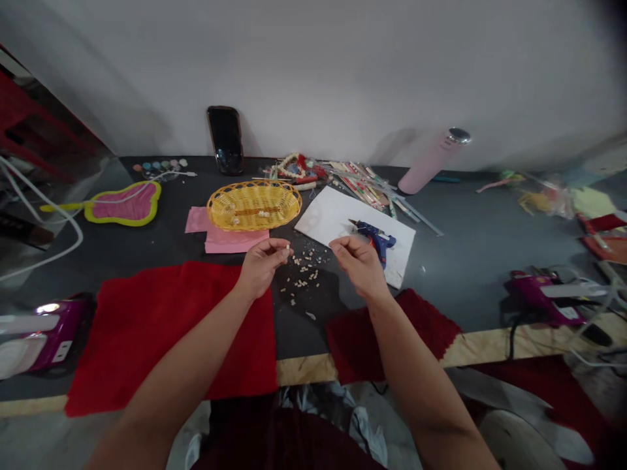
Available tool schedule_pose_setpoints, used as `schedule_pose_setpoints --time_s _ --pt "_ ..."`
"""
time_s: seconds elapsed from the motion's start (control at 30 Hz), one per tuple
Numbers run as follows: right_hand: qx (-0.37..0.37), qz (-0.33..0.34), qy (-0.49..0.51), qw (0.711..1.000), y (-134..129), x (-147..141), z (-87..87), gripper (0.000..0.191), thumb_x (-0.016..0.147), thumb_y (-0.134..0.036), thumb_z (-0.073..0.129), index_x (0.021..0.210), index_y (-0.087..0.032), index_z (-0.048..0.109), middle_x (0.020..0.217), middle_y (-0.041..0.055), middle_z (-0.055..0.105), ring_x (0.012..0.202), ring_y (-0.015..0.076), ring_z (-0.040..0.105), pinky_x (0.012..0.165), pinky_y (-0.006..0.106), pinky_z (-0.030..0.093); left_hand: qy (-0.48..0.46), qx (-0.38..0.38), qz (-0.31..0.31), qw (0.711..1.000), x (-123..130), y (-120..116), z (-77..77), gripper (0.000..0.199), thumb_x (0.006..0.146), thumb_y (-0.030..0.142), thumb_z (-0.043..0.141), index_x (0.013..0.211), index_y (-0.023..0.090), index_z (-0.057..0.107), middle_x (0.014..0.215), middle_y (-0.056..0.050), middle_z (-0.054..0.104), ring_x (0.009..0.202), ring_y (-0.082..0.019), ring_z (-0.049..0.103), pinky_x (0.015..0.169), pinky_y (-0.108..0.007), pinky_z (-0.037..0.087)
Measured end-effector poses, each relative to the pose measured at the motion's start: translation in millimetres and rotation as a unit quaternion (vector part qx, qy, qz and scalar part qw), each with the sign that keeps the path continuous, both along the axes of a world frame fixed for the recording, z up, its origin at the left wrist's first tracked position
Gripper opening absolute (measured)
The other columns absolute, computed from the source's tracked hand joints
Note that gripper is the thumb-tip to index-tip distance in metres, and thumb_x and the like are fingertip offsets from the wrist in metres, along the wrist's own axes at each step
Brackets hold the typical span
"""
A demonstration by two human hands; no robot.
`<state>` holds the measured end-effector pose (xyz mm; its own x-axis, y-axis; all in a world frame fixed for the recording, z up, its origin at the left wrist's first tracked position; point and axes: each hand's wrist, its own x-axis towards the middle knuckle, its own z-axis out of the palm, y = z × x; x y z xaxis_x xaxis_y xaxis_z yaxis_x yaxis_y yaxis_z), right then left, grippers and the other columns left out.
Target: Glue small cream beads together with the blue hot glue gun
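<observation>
My left hand [262,266] pinches a small pale bead-like piece between thumb and forefinger. Level with it, my right hand [358,261] has thumb and forefinger pressed together; whatever is between them is too small to make out. Below and between the hands, several small cream pieces [306,283] lie scattered on the dark tabletop [304,336]. A yellow woven basket [255,225] stands just beyond my left hand, a few pale pieces inside. Behind my right hand a blue glue gun [375,234] rests on a white board [323,212].
Red cloth [171,320] and a dark red piece [426,323] lie under my forearms. Pink fabric [230,240] sits by the basket. Behind are a phone [226,140], packaged sticks [365,186] and a pink bottle [431,163]. Purple power strips [546,297] flank the table's sides.
</observation>
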<state>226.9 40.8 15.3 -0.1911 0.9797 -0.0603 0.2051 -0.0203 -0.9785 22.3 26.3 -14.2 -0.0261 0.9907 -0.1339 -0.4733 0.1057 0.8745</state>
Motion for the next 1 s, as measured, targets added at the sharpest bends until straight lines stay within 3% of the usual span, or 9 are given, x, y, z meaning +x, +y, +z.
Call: schedule_pose_setpoints --time_s 0.1,0.2,0.27,0.43,0.73,0.83,1.0 --pt "0.107 0.065 -0.139 0.982 -2 0 2.4 0.018 0.077 -0.037 0.063 0.072 -0.02 0.06 0.059 -0.0026 0.054 0.053 0.0106 0.046 0.05 0.022 0.033 0.003 0.002 0.002 1.0 0 -1 0.5 0.021 0.062 0.018 0.075 0.082 0.016 0.068 0.074 -0.002 0.067 0.066 -0.009 0.058 0.06 -0.021 0.043" --pt "0.196 0.157 -0.233 0.939 -4 -3 -1.6 0.005 0.079 -0.022 0.059 0.08 -0.021 0.064 0.078 0.0013 0.064 0.072 0.0141 0.056 0.067 0.026 0.042 0.006 0.004 0.002 1.0 0 -2 0.8 0.021 0.062 0.018 0.075 0.082 0.016 0.068 0.074 -0.002 0.067 0.063 -0.008 0.057 0.06 -0.021 0.043" --pt "0.228 0.193 -0.28 0.912 -4 -4 -6.7 0.012 0.081 -0.017 0.056 0.086 -0.021 0.066 0.087 0.0035 0.066 0.083 0.0159 0.058 0.078 0.029 0.043 0.006 0.005 0.001 1.0 0 -1 0.5 0.021 0.062 0.018 0.075 0.082 0.016 0.068 0.074 -0.002 0.067 0.064 -0.009 0.057 0.06 -0.021 0.043" --pt "0.231 0.209 -0.357 0.88 -5 -4 -13.7 0.015 0.085 -0.02 0.053 0.092 -0.021 0.066 0.092 0.005 0.066 0.088 0.0167 0.058 0.083 0.03 0.043 0.012 0.01 -0.003 1.0 0 0 -1.6 0.022 0.062 0.019 0.075 0.083 0.016 0.068 0.074 -0.002 0.067 0.067 -0.009 0.059 0.061 -0.021 0.044" --pt "0.226 0.21 -0.49 0.815 -16 -14 -1.4 0.015 0.087 -0.02 0.049 0.086 -0.018 0.064 0.087 0.0069 0.062 0.085 0.0188 0.056 0.076 0.028 0.042 0.061 0.026 -0.004 0.998 1 -4 -5.3 0.023 0.063 0.021 0.075 0.084 0.017 0.069 0.076 -0.001 0.067 0.07 -0.011 0.06 0.068 -0.023 0.045" --pt "0.225 0.206 -0.498 0.812 -18 -14 -1.5 0.015 0.088 -0.02 0.047 0.086 -0.018 0.062 0.088 0.0068 0.061 0.085 0.0189 0.056 0.076 0.029 0.041 0.078 0.029 -0.01 0.996 2 -5 -6.7 0.023 0.062 0.021 0.076 0.084 0.017 0.069 0.075 0.0 0.067 0.072 -0.011 0.061 0.07 -0.024 0.046" --pt "0.261 0.202 -0.411 0.85 -16 -14 -5.3 0.018 0.089 -0.018 0.045 0.092 -0.02 0.062 0.091 0.0058 0.061 0.088 0.0167 0.056 0.079 0.027 0.042 0.085 0.035 -0.008 0.996 2 -4 -7.8 0.023 0.062 0.022 0.075 0.084 0.018 0.069 0.076 0.0 0.066 0.072 -0.011 0.06 0.069 -0.023 0.046"
